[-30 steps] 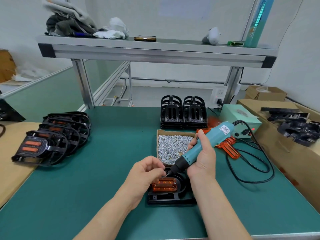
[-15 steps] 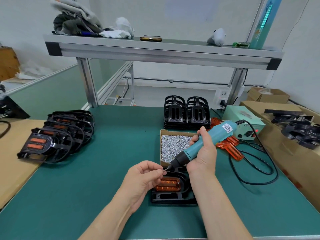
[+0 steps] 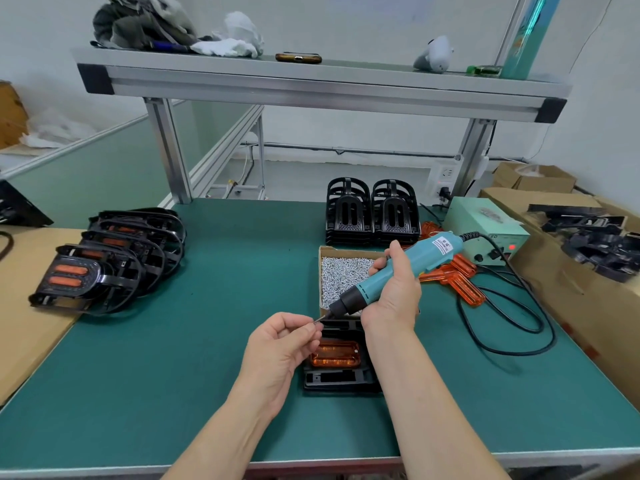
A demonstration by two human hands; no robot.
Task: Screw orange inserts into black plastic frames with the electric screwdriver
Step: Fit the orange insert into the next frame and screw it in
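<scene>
teal electric screwdriver is gripped by curled right hand; its bit tip is pinched by left hand. black plastic frame with orange translucent insert is laid near front edge of green worktop.

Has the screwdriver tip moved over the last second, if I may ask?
Yes. Judged against the black frame, the tip of the electric screwdriver has lifted from the orange insert toward the screw box.

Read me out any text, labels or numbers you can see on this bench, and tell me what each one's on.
"ED": front of the pale green power box; possibly part of a longer word.
White label on the electric screwdriver: printed, but too blurred to read.
Small plate on top of the power box: too small to read.
</scene>
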